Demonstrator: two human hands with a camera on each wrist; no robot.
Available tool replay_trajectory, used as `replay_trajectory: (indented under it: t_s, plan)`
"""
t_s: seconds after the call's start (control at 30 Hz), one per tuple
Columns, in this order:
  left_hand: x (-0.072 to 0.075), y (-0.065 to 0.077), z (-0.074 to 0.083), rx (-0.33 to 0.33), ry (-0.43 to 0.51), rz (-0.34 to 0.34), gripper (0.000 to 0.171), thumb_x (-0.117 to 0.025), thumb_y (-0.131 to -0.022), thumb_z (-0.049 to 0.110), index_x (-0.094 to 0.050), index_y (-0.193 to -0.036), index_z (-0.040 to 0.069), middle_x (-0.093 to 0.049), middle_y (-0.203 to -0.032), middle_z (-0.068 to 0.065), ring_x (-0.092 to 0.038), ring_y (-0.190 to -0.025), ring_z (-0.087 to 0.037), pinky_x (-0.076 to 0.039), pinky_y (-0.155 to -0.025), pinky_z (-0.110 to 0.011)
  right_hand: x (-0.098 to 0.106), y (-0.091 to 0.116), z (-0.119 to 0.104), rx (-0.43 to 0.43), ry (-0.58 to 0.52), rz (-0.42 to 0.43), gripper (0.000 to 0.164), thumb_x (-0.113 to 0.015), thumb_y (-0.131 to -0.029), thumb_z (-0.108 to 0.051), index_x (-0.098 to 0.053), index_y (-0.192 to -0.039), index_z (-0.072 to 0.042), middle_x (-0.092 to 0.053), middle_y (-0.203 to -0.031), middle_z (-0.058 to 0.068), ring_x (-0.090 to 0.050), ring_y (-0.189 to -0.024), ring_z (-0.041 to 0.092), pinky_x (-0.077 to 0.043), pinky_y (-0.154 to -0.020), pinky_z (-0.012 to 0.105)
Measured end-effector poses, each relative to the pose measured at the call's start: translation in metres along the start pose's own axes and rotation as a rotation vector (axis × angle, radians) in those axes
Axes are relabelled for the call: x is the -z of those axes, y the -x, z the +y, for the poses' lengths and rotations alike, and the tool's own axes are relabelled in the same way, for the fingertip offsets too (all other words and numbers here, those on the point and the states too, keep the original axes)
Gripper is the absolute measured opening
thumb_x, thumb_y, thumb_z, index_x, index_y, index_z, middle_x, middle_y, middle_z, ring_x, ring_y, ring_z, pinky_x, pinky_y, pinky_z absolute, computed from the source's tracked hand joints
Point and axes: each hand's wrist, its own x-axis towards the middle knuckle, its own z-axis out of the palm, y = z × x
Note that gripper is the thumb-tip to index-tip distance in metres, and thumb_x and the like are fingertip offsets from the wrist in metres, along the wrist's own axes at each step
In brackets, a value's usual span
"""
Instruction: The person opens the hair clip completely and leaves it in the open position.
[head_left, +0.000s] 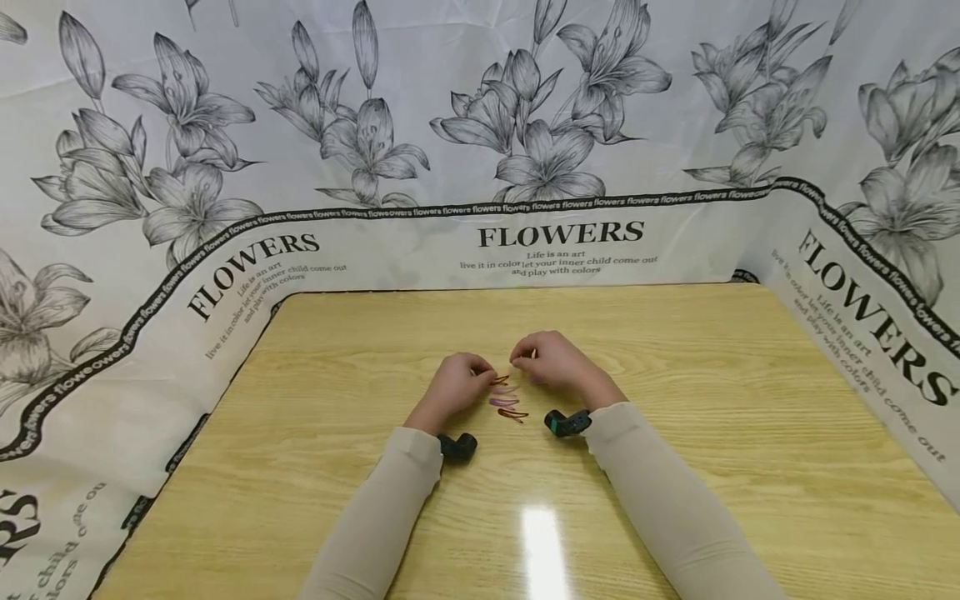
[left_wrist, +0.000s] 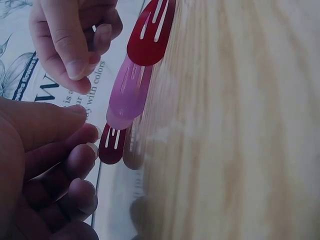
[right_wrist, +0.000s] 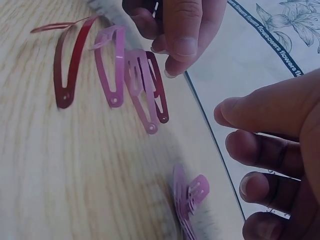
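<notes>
Several snap hair clips stand in a column on the wooden table: a red clip (right_wrist: 63, 95) nearest me, a purple clip (right_wrist: 119, 75), a pink clip (right_wrist: 148, 107) and a dark red clip (right_wrist: 159, 92) farthest away. My left hand (head_left: 459, 385) is beside the far dark red clip, fingertips close to its edge; whether they touch it I cannot tell. My right hand (head_left: 558, 362) hovers to the right with fingers loosely bent, nothing visible between them. Below its fingers in the right wrist view is a further lilac clip (right_wrist: 180, 192), partly open, cut by the frame edge.
The light wooden table (head_left: 337, 350) runs up to white cloth walls (head_left: 405, 242) printed with flowers and lettering. Black wrist cameras sit on both wrists, the left wrist camera (head_left: 459, 447) and right wrist camera (head_left: 566, 422) low over the table. A bright reflection lies in front.
</notes>
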Motion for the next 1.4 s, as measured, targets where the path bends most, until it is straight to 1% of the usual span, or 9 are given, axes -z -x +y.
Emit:
replay_trajectory:
  t_s: [0.07,0.23,0.43,0.6,0.73,0.9,1.03,1.23,1.4]
  plan:
    - [-0.001,0.0,0.001,0.008,0.005,-0.005,0.017,-0.063,-0.094,0.026,-0.074,-0.094,0.014,-0.07,-0.099,-0.001,-0.061,-0.089,-0.015,-0.05,-0.081,-0.035,0.0,0.0,0.001,-0.002,0.003,-0.004,0.019,-0.06,-0.096,-0.022,-0.071,-0.106,-0.011,-0.066,-0.09,0.004,-0.06,-0.063,0.013,-0.049,-0.058,0.028]
    - [-0.004,-0.001,0.004,0.01,0.001,-0.024,0.018,-0.061,-0.095,0.027,-0.074,-0.096,0.014,-0.069,-0.1,0.0,-0.061,-0.09,-0.015,-0.05,-0.081,-0.035,0.003,0.001,0.003,0.016,0.062,0.028,0.017,-0.061,-0.095,-0.024,-0.073,-0.103,-0.014,-0.067,-0.089,0.001,-0.054,-0.068,0.014,-0.046,-0.061,0.029]
    - [-0.004,-0.004,0.009,0.015,-0.002,-0.054,0.017,-0.06,-0.096,0.027,-0.073,-0.095,0.016,-0.068,-0.097,0.002,-0.06,-0.085,-0.014,-0.05,-0.077,-0.033,0.006,0.002,0.006,0.017,0.062,0.019,0.018,-0.062,-0.095,-0.026,-0.073,-0.102,-0.015,-0.068,-0.09,0.001,-0.052,-0.069,0.016,-0.045,-0.06,0.03]
    - [-0.004,-0.006,0.016,-0.017,-0.039,-0.063,0.016,-0.061,-0.096,0.026,-0.073,-0.094,0.015,-0.069,-0.094,0.002,-0.061,-0.082,-0.013,-0.051,-0.076,-0.033,0.009,0.005,0.006,0.009,0.059,0.023,0.016,-0.063,-0.094,-0.026,-0.073,-0.1,-0.015,-0.068,-0.089,0.0,-0.053,-0.069,0.017,-0.045,-0.06,0.031]
    - [-0.003,-0.008,0.021,-0.031,-0.065,-0.067,0.017,-0.061,-0.095,0.025,-0.073,-0.096,0.012,-0.069,-0.093,0.001,-0.061,-0.085,-0.014,-0.052,-0.08,-0.034,0.011,0.007,0.007,0.005,0.048,0.025,0.014,-0.064,-0.093,-0.025,-0.073,-0.097,-0.016,-0.068,-0.088,0.0,-0.053,-0.068,0.017,-0.045,-0.06,0.031]
    - [-0.003,-0.01,0.026,-0.039,-0.086,-0.096,0.018,-0.061,-0.096,0.024,-0.073,-0.1,0.01,-0.069,-0.095,0.0,-0.061,-0.087,-0.015,-0.052,-0.082,-0.035,0.012,0.008,0.008,0.004,0.039,0.02,0.014,-0.064,-0.093,-0.025,-0.074,-0.097,-0.016,-0.068,-0.088,0.001,-0.053,-0.069,0.016,-0.044,-0.062,0.031]
    - [-0.004,-0.013,0.03,-0.053,-0.108,-0.103,0.019,-0.061,-0.095,0.023,-0.073,-0.101,0.01,-0.069,-0.097,-0.002,-0.061,-0.086,-0.015,-0.051,-0.081,-0.034,0.013,0.009,0.009,-0.011,0.037,0.019,0.014,-0.064,-0.092,-0.024,-0.074,-0.096,-0.015,-0.069,-0.088,0.0,-0.053,-0.069,0.016,-0.044,-0.063,0.03]
    - [-0.008,-0.017,0.034,-0.051,-0.138,-0.102,0.018,-0.064,-0.093,0.024,-0.073,-0.098,0.01,-0.069,-0.095,-0.003,-0.06,-0.084,-0.015,-0.05,-0.079,-0.032,0.015,0.011,0.01,-0.025,0.039,0.008,0.013,-0.064,-0.092,-0.023,-0.074,-0.096,-0.014,-0.07,-0.089,0.001,-0.053,-0.069,0.016,-0.044,-0.062,0.03]
    - [-0.011,-0.02,0.037,-0.055,-0.175,-0.104,0.017,-0.065,-0.092,0.024,-0.073,-0.098,0.01,-0.07,-0.095,-0.002,-0.059,-0.084,-0.015,-0.05,-0.078,-0.031,0.018,0.013,0.011,-0.017,0.064,0.014,0.013,-0.064,-0.091,-0.02,-0.075,-0.094,-0.014,-0.071,-0.093,0.002,-0.053,-0.073,0.017,-0.043,-0.064,0.03]
